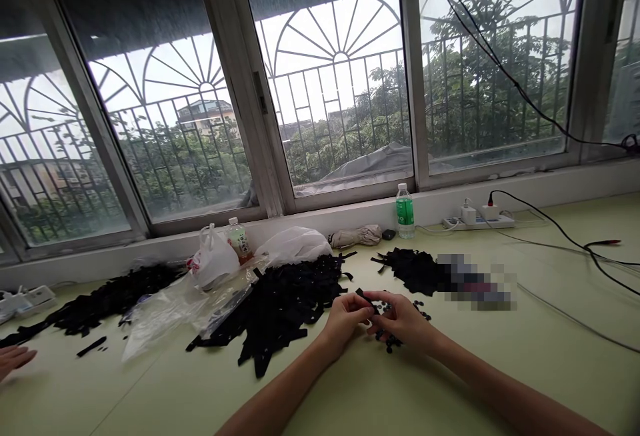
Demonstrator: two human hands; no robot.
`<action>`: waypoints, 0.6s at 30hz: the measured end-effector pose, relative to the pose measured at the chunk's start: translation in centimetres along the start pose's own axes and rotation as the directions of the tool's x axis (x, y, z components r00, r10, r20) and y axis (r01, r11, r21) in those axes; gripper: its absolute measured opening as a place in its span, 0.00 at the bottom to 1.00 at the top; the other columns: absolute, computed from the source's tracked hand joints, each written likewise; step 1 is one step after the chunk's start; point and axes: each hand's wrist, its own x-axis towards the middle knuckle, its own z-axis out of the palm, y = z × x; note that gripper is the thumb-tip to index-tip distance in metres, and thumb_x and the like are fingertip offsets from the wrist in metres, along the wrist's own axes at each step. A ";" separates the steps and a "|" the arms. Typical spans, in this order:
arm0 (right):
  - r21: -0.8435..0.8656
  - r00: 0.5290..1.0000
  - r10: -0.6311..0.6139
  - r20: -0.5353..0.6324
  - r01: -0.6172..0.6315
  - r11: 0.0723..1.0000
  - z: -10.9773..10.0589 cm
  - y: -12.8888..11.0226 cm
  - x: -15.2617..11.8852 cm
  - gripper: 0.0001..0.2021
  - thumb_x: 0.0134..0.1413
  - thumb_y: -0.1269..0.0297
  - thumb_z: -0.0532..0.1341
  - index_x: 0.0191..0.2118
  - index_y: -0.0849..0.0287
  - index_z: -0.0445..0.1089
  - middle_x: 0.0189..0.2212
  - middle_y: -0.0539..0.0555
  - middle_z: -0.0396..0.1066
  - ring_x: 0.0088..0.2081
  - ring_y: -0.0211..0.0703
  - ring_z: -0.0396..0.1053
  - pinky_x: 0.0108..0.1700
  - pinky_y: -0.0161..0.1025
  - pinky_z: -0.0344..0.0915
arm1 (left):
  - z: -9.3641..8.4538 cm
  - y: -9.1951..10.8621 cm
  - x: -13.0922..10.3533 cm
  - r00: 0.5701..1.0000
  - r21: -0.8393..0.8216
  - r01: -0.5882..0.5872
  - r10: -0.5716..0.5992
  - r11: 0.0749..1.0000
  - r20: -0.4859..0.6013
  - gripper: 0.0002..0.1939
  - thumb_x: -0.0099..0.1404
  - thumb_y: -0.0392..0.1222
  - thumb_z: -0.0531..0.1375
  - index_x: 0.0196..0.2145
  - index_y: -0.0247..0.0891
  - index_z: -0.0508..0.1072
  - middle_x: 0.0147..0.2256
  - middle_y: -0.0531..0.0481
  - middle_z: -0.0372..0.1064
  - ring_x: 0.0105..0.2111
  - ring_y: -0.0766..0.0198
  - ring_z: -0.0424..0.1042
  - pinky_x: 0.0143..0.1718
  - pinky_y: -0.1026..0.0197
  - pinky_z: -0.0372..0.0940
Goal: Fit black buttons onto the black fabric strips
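Observation:
Between my two hands is a short black fabric strip (364, 297), pinched by the fingers of both. My left hand (346, 316) grips it from the left with thumb and forefinger. From the other side, the fingers of my right hand (401, 319) close on the same strip. Small dark round pieces (391, 343), which look like buttons or snaps, lie scattered under and around my right hand. A big heap of black strips (285, 296) spreads to the left of my hands. Behind my right hand lies a smaller black pile (413, 268).
Another person's hand (15, 360) rests at the far left near a black heap (115, 296). Plastic bags (215, 259) and a tea bottle (239, 241) stand at the back. A green-labelled bottle (405, 212), power strip (477, 220) and cables (560, 226) lie right.

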 end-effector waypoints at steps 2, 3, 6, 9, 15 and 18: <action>0.004 1.000 -0.012 -0.006 0.012 1.000 0.1 -0.1 0.0 0.31 0.46 0.54 0.63 0.56 0.63 0.61 0.32 0.56 0.76 0.32 0.47 0.75 0.27 0.38 0.74 | -0.1 -0.1 0.1 1.000 -0.027 0.011 -0.011 1.000 0.005 0.14 0.44 0.43 0.69 0.23 0.33 0.71 0.22 0.51 0.69 0.22 0.67 0.68 0.29 0.63 0.63; 0.006 1.000 -0.016 -0.011 0.016 1.000 0.2 -0.1 0.0 0.31 0.46 0.54 0.63 0.56 0.62 0.61 0.32 0.56 0.76 0.32 0.47 0.75 0.27 0.38 0.73 | -0.2 -0.2 0.2 1.000 -0.039 0.015 -0.015 0.999 0.009 0.15 0.44 0.44 0.70 0.23 0.33 0.71 0.22 0.51 0.69 0.22 0.67 0.68 0.29 0.63 0.63; 0.013 1.000 -0.016 -0.018 0.016 1.000 0.3 0.0 0.0 0.31 0.46 0.55 0.63 0.56 0.62 0.61 0.33 0.56 0.76 0.32 0.47 0.75 0.27 0.38 0.73 | -0.3 -0.6 0.4 1.000 -0.063 0.014 -0.013 0.998 0.014 0.16 0.44 0.46 0.70 0.24 0.32 0.70 0.22 0.50 0.69 0.22 0.67 0.68 0.29 0.62 0.64; 0.024 1.000 -0.012 -0.019 0.012 1.000 0.3 0.1 0.0 0.31 0.46 0.57 0.63 0.57 0.61 0.60 0.37 0.57 0.75 0.32 0.45 0.75 0.26 0.37 0.73 | -0.5 -0.8 0.4 1.000 -0.078 0.007 -0.006 0.997 0.020 0.16 0.45 0.46 0.70 0.25 0.32 0.70 0.23 0.50 0.69 0.23 0.66 0.68 0.29 0.62 0.64; 0.035 0.999 -0.036 -0.022 0.037 0.999 0.4 0.1 -0.1 0.28 0.47 0.58 0.62 0.56 0.58 0.62 0.50 0.60 0.67 0.32 0.44 0.75 0.26 0.38 0.74 | -0.5 -0.7 0.4 1.000 -0.032 0.022 -0.022 0.999 0.019 0.18 0.43 0.48 0.70 0.24 0.32 0.71 0.23 0.49 0.69 0.23 0.64 0.70 0.28 0.60 0.64; 0.022 0.999 -0.031 -0.014 0.031 0.999 0.4 0.0 -0.2 0.28 0.47 0.58 0.62 0.56 0.58 0.61 0.50 0.60 0.67 0.32 0.44 0.75 0.27 0.38 0.74 | -0.5 -0.7 0.4 0.999 -0.056 0.027 -0.026 0.998 0.022 0.18 0.43 0.48 0.70 0.24 0.32 0.70 0.23 0.50 0.69 0.22 0.65 0.69 0.27 0.61 0.64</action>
